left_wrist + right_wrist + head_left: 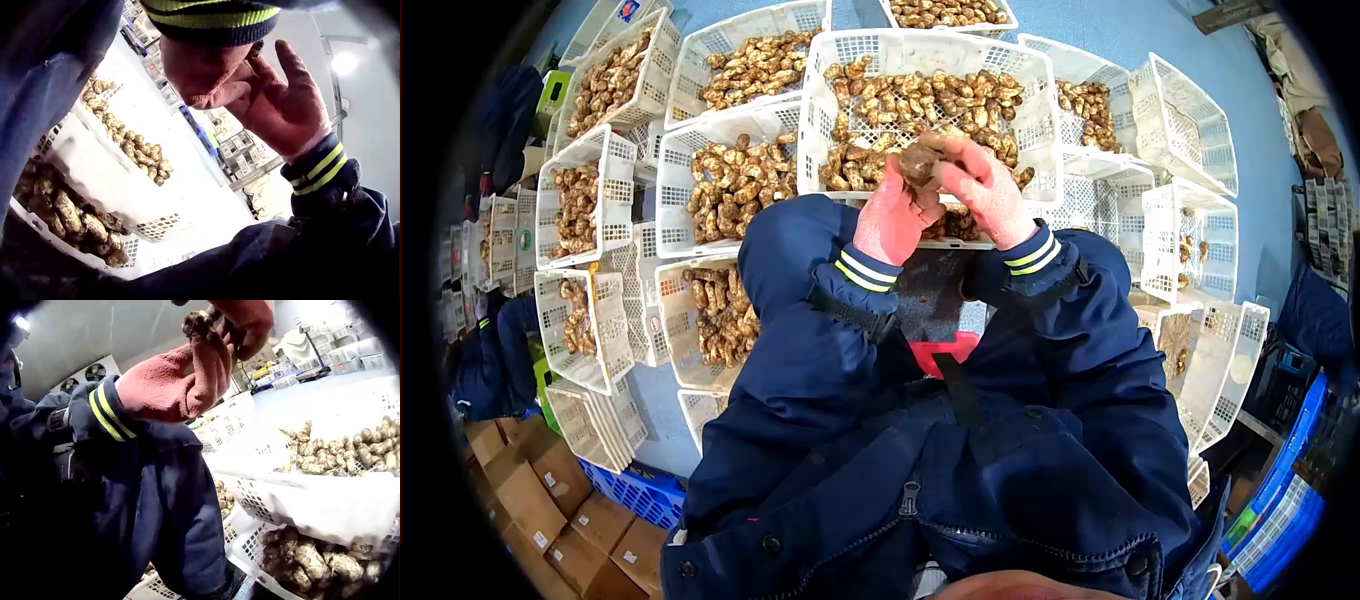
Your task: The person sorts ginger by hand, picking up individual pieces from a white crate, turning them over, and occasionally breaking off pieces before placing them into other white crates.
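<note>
In pink gloves, both hands meet over the near edge of a white crate [1032, 150]. The left hand [888, 222] holds a dirt-covered brown mushroom [917, 165] upright, its fingers bent round the lower part. From the other side the right hand [990, 195] pinches the same mushroom near its cap with thumb and fingertips. In the right wrist view the mushroom's dark, crumbly end [199, 324] sticks out above the left glove. Pale brown mushrooms [880, 100] lie in loose groups in the crate, and darker ones [78, 215] fill a lower crate beneath it.
More white crates of mushrooms [740, 185] stand at the left, with others [1190, 240] at the right, some tilted. A red seat or stool edge [945, 352] shows between the knees. Cardboard boxes [570, 520] and a blue crate [635, 495] are at the lower left.
</note>
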